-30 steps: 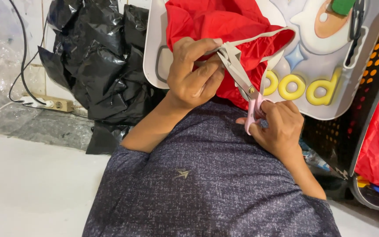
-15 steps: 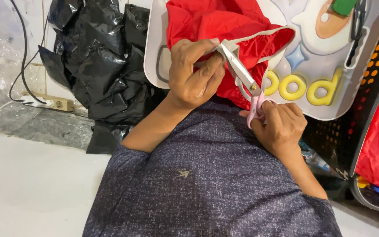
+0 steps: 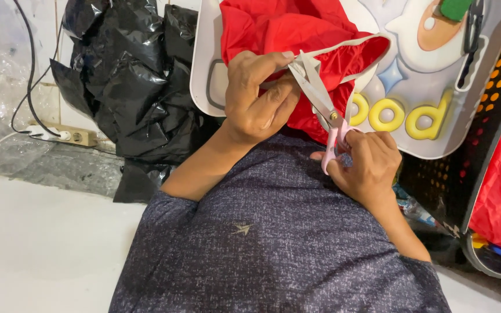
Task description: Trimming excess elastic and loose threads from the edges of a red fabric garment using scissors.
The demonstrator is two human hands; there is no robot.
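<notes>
The white trim [image 3: 343,46] of the red cloth [image 3: 285,26] is pinched taut by the left hand [image 3: 256,98]; scissors [image 3: 320,98] (blades parted) are gripped by the right hand [image 3: 366,165] and should be kept along the edge.

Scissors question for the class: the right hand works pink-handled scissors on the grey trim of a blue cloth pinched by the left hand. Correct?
Not quite. The cloth is red, not blue, as the head view shows. The right hand does work the pink-handled scissors on its grey trim, pinched by the left hand.
</notes>
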